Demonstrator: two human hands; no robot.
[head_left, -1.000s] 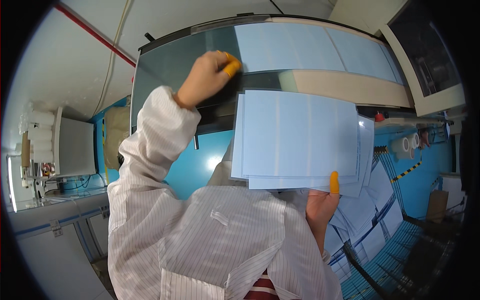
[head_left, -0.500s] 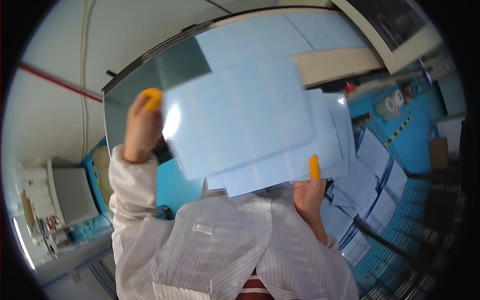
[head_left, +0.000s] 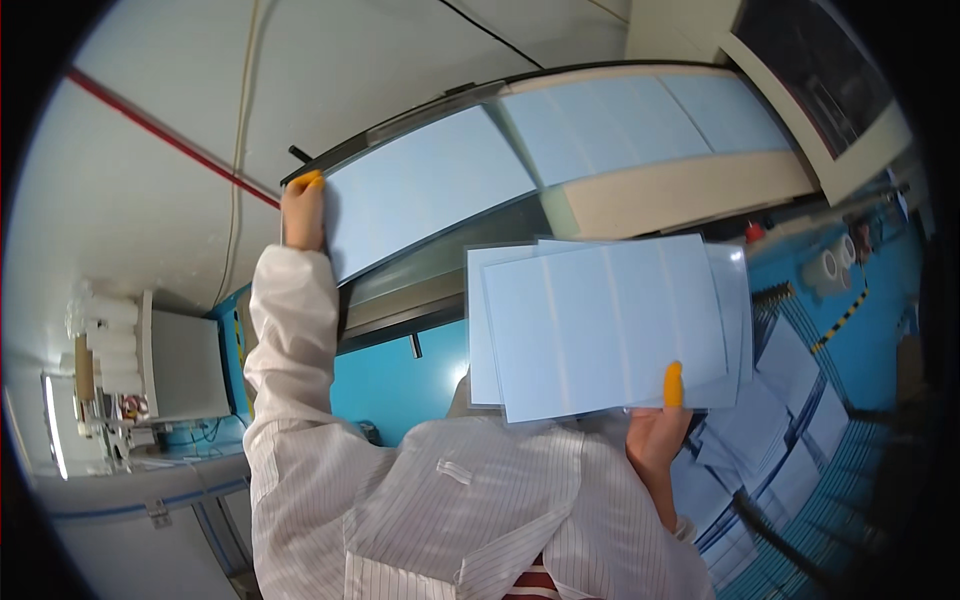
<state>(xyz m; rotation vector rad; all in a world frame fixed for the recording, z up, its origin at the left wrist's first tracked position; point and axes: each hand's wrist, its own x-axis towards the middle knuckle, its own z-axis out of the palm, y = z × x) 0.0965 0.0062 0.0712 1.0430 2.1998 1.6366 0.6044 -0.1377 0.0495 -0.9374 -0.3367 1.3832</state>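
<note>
Sheet [head_left: 430, 185], blue, extended rightward from left hand [head_left: 304, 212], which pinched it, sheet stack [head_left: 605, 330] lay beyond right hand [head_left: 656, 437], which gripped it

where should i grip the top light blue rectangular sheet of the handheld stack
The top light blue rectangular sheet: probably pinch its lower-left corner from the left; it juts past the sheets beneath, and the right hand holds the lower right.

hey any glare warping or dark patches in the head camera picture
Head view: small glint on the held sheet stack, at its upper right; head view: the far edge of the long work surface bows; head view: the picture's corners are black.
</note>
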